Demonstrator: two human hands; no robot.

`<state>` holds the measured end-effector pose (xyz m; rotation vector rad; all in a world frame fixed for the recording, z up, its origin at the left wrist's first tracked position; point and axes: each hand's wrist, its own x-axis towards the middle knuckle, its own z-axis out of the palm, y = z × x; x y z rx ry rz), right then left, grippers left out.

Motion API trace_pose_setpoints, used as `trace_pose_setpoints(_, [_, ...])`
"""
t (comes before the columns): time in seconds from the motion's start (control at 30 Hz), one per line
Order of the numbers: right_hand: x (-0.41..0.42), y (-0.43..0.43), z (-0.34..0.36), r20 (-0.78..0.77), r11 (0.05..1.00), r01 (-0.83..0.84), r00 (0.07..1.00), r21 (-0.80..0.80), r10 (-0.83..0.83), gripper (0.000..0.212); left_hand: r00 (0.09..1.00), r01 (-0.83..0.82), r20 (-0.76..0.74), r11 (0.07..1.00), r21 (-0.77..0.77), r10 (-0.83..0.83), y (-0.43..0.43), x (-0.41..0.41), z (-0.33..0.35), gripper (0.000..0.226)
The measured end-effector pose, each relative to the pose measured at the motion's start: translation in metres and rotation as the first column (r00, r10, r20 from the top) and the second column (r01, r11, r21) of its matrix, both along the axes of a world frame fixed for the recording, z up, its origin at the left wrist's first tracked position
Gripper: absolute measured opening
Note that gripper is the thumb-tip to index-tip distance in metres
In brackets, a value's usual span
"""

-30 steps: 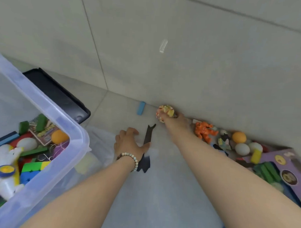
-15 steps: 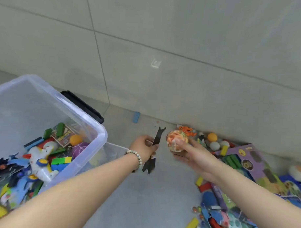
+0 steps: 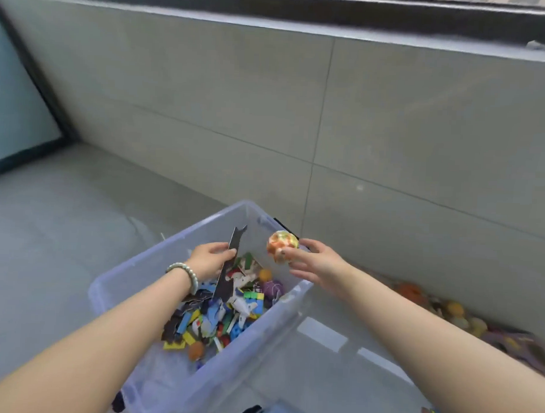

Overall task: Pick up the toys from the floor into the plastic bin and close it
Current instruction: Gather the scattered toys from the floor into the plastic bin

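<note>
Pinching a flat black cutout [image 3: 231, 260], the left hand [image 3: 208, 261] hangs over the clear plastic bin [image 3: 158, 248]. The right hand [image 3: 314, 265] grips an orange-white ball [image 3: 281, 246] over its far corner. Bin's loaded with mixed toys [image 3: 221, 312]: blocks, balls, puzzle bits.

Soft, even daylight is filling the scene, casting only faint shadows. Pale glare is streaking the floor [image 3: 64, 205] beside the plastic bin [image 3: 260, 338]. Toys [image 3: 447, 308] at the right edge are blurring, and wide-angle distortion is bending the wall [image 3: 391, 117] lines.
</note>
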<state>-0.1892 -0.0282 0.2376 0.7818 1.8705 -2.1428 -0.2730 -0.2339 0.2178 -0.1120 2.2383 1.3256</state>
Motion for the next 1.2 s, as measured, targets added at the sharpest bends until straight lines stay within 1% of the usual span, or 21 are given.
trace_pose_setpoints(0.03, [-0.001,-0.004,-0.002,0.012,1.000,0.018,1.000,0.007,-0.018,0.066,1.000,0.012,0.018,1.000,-0.027,-0.011,-0.010,-0.002,0.000,0.055])
trace_pose_setpoints(0.07, [-0.001,-0.005,-0.003,0.027,0.999,0.026,0.999,0.036,-0.027,0.063,1.000,0.026,0.000,0.997,-0.072,-0.026,-0.015,-0.003,0.002,0.059])
trace_pose_setpoints(0.1, [0.001,-0.002,-0.003,0.042,0.997,0.024,0.999,0.072,-0.027,0.059,0.999,0.031,-0.038,0.993,-0.116,-0.035,-0.016,-0.005,0.004,0.061])
trace_pose_setpoints(0.13, [0.004,0.005,-0.003,0.056,0.995,0.021,0.998,0.098,-0.027,0.055,0.996,0.029,-0.081,0.992,-0.123,-0.039,-0.012,-0.006,0.008,0.061])
trace_pose_setpoints(0.23, [0.012,0.041,-0.003,0.070,0.991,0.036,0.997,0.126,-0.045,0.048,0.986,0.083,-0.142,0.996,-0.020,-0.085,0.024,-0.010,0.022,0.051])
trace_pose_setpoints(0.3, [0.020,0.072,-0.007,0.085,0.985,0.067,0.993,0.158,-0.081,0.043,0.979,0.161,-0.134,0.985,0.065,-0.151,0.063,-0.008,0.024,0.043])
trace_pose_setpoints(0.4, [0.033,0.121,-0.025,0.098,0.970,0.174,0.976,0.172,-0.192,0.043,0.966,0.255,-0.088,0.951,0.173,-0.243,0.131,0.002,0.014,0.039])
trace_pose_setpoints(0.47, [0.042,0.153,-0.045,0.115,0.955,0.245,0.957,0.167,-0.265,0.043,0.951,0.307,-0.038,0.931,0.197,-0.306,0.176,0.013,-0.005,0.037])
trace_pose_setpoints(0.53, [0.051,0.183,-0.069,0.149,0.946,0.285,0.940,0.154,-0.307,0.043,0.935,0.349,0.000,0.919,0.183,-0.355,0.215,0.025,-0.035,0.040])
trace_pose_setpoints(0.63, [0.060,0.225,-0.112,0.202,0.943,0.297,0.925,0.149,-0.323,0.043,0.901,0.433,0.000,0.900,0.054,-0.434,0.260,0.035,-0.091,0.046])
trace_pose_setpoints(0.7, [0.063,0.243,-0.129,0.210,0.939,0.323,0.916,0.119,-0.342,0.038,0.880,0.471,-0.019,0.878,-0.080,-0.474,0.269,0.032,-0.117,0.048])
trace_pose_setpoints(0.73, [0.064,0.256,-0.138,0.208,0.931,0.346,0.908,0.119,-0.364,0.033,0.875,0.477,-0.025,0.871,-0.121,-0.483,0.277,0.028,-0.132,0.049])
trace_pose_setpoints(0.8, [0.066,0.285,-0.155,0.191,0.911,0.368,0.896,0.189,-0.401,0.032,0.887,0.443,-0.054,0.879,-0.175,-0.458,0.291,0.014,-0.159,0.051])
trace_pose_setpoints(0.87, [0.067,0.310,-0.173,0.181,0.896,0.352,0.895,0.272,-0.407,0.037,0.900,0.398,-0.088,0.888,-0.229,-0.427,0.304,-0.002,-0.184,0.053])
trace_pose_setpoints(0.97, [0.066,0.333,-0.204,0.176,0.897,0.277,0.920,0.345,-0.351,0.042,0.882,0.401,-0.094,0.840,-0.365,-0.462,0.327,-0.020,-0.217,0.058])
trace_pose_setpoints(1.03, [0.060,0.339,-0.220,0.167,0.880,0.217,0.936,0.423,-0.311,0.046,0.870,0.382,-0.132,0.819,-0.429,-0.475,0.341,-0.027,-0.236,0.064])
trace_pose_setpoints(1.13, [0.056,0.342,-0.247,0.151,0.836,0.220,0.930,0.502,-0.335,0.053,0.886,0.315,-0.173,0.833,-0.454,-0.429,0.354,-0.035,-0.260,0.073])
trace_pose_setpoints(1.2, [0.054,0.337,-0.260,0.118,0.830,0.262,0.925,0.492,-0.362,0.045,0.911,0.283,-0.148,0.843,-0.457,-0.386,0.359,-0.041,-0.270,0.072])
